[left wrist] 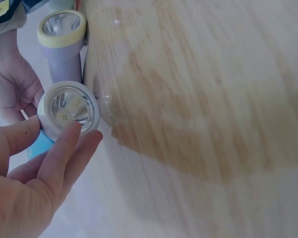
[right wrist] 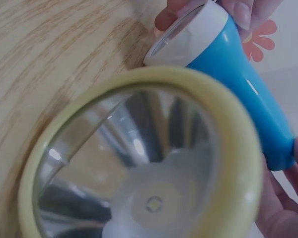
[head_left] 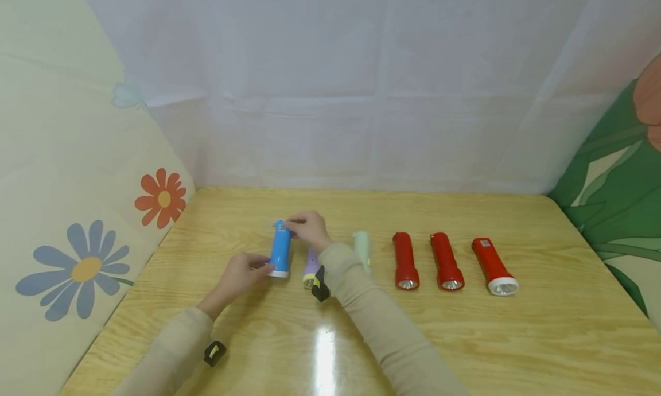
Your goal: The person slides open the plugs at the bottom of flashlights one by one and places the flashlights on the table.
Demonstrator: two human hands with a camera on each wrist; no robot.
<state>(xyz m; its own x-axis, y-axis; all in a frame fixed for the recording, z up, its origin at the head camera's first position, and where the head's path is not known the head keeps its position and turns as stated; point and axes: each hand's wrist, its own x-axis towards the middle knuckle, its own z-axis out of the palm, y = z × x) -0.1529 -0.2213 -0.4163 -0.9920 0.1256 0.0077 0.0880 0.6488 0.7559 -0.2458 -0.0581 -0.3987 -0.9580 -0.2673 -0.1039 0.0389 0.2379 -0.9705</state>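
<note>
A blue flashlight (head_left: 280,250) with a white head lies at the left end of a row, its lens toward me. My left hand (head_left: 241,274) pinches its head between thumb and fingers; in the left wrist view the fingertips (left wrist: 64,144) lie at the white rim (left wrist: 93,106). At the tail end, my right hand (head_left: 308,228) grips the flashlight from the right side. Right beside it is a purple flashlight (head_left: 312,261) with a yellow head, partly hidden by my right hand and wrist. Its yellow rim (right wrist: 241,139) fills much of the right wrist view.
Further right lie a pale green flashlight (head_left: 362,245), partly behind my right sleeve, two red flashlights (head_left: 405,258) (head_left: 446,259) and a red one with a white head (head_left: 490,264). A white cloth (head_left: 330,126) hangs behind the wooden table (head_left: 547,327).
</note>
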